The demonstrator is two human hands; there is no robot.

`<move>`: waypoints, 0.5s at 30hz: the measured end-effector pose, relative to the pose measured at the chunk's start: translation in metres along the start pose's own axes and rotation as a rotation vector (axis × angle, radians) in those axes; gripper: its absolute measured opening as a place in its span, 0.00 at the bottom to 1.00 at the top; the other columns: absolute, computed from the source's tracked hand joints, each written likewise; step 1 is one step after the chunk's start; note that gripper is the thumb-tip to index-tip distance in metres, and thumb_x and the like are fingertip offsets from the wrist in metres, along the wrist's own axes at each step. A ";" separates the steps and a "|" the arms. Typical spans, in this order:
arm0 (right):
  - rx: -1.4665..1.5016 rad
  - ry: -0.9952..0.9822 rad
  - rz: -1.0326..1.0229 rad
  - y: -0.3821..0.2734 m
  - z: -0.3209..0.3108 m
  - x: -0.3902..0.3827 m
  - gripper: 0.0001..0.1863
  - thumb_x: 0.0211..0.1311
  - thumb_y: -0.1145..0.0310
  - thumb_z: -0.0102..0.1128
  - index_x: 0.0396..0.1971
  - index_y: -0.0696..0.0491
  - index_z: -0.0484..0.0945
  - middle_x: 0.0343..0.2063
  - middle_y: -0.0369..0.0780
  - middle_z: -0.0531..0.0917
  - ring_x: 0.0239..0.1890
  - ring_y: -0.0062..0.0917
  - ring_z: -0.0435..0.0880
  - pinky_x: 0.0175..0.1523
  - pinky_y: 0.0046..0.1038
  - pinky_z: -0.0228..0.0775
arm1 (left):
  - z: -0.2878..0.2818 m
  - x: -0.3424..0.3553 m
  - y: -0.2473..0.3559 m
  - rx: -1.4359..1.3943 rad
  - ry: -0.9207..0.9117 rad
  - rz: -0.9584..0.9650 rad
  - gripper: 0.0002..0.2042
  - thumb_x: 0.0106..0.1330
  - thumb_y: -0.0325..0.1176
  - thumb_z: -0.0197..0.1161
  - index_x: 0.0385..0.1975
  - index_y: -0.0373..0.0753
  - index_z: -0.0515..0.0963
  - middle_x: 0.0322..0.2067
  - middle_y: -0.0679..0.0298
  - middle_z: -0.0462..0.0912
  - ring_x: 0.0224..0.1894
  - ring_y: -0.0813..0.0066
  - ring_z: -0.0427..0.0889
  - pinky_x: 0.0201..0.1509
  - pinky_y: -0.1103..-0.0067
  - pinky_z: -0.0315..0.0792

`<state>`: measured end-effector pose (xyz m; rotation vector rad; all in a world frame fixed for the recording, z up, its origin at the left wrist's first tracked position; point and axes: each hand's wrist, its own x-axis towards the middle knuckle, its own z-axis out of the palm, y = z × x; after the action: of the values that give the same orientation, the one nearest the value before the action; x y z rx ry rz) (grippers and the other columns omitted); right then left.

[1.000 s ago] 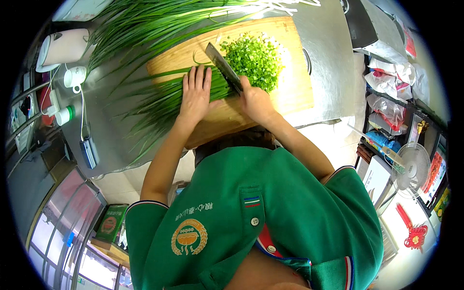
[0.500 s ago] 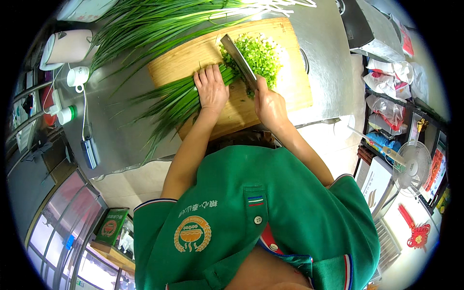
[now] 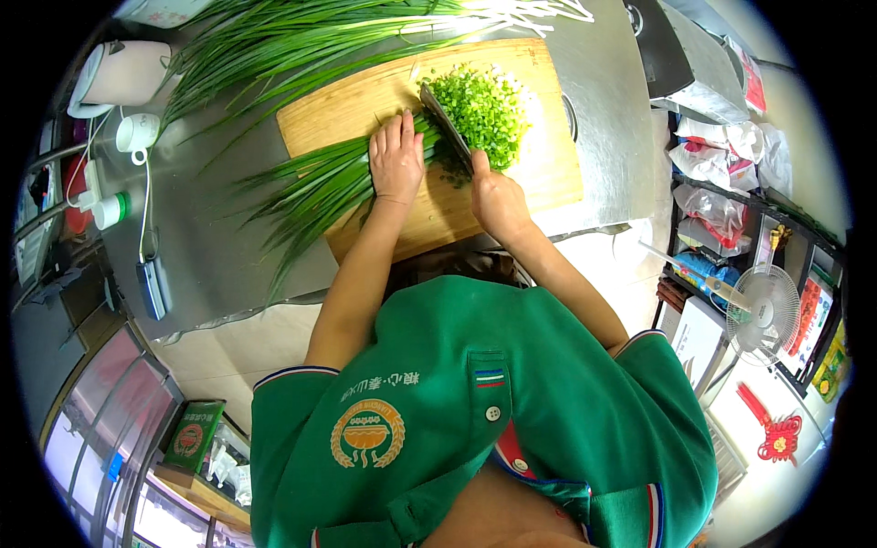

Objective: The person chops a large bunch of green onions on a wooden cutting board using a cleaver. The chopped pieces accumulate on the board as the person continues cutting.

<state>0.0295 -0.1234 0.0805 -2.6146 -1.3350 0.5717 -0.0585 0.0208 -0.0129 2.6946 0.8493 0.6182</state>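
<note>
Two hands, upper centre of frame. Left hand (image 3: 397, 166): fingers close together over the scallion bundle (image 3: 320, 189); whether they pinch it, cannot tell. Bundle's long axis runs centre-left to upper centre. Right hand (image 3: 499, 199): wrapped round the cleaver (image 3: 447, 128) handle, blade roughly crosswise at the bundle's right end. Left hand nearer bundle; chopped scallion (image 3: 489, 114) right of blade.

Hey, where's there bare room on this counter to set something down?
Bare steel table shows right of the cutting board, and at left between the corded device and the uncut bunch. The board's near right corner is bare. It's crowded beyond the board, under long green onions, and mid-board, with left hand, right hand, knife and chopped heap.
</note>
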 end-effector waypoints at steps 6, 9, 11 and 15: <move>0.055 0.097 -0.039 0.009 0.030 0.021 0.15 0.59 0.76 0.48 0.47 0.60 0.65 0.15 0.52 0.77 0.19 0.47 0.78 0.26 0.45 0.70 | 0.003 0.004 0.004 0.003 -0.001 -0.037 0.20 0.65 0.37 0.55 0.54 0.37 0.69 0.48 0.60 0.74 0.51 0.62 0.71 0.56 0.68 0.63; 0.145 0.110 0.004 0.015 0.016 0.018 0.13 0.60 0.75 0.49 0.45 0.59 0.65 0.15 0.51 0.77 0.19 0.48 0.78 0.25 0.45 0.69 | 0.000 0.003 0.004 0.025 0.027 0.018 0.19 0.64 0.36 0.57 0.53 0.38 0.71 0.47 0.61 0.75 0.49 0.63 0.72 0.55 0.69 0.64; 0.140 0.135 -0.026 0.002 -0.007 0.008 0.13 0.61 0.75 0.50 0.44 0.58 0.64 0.14 0.51 0.77 0.19 0.48 0.77 0.25 0.45 0.69 | 0.006 0.000 -0.003 0.076 0.075 0.052 0.19 0.63 0.36 0.58 0.53 0.38 0.72 0.47 0.62 0.75 0.49 0.64 0.72 0.55 0.70 0.64; -0.025 -0.038 0.036 -0.018 -0.021 0.000 0.15 0.56 0.78 0.46 0.45 0.58 0.65 0.19 0.47 0.80 0.22 0.41 0.81 0.26 0.40 0.73 | 0.001 0.003 0.003 0.186 -0.019 0.058 0.18 0.63 0.36 0.57 0.52 0.37 0.73 0.48 0.62 0.74 0.49 0.66 0.71 0.53 0.71 0.64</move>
<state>0.0243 -0.1118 0.1047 -2.6658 -1.3160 0.6177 -0.0543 0.0198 -0.0119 2.8957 0.8659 0.5508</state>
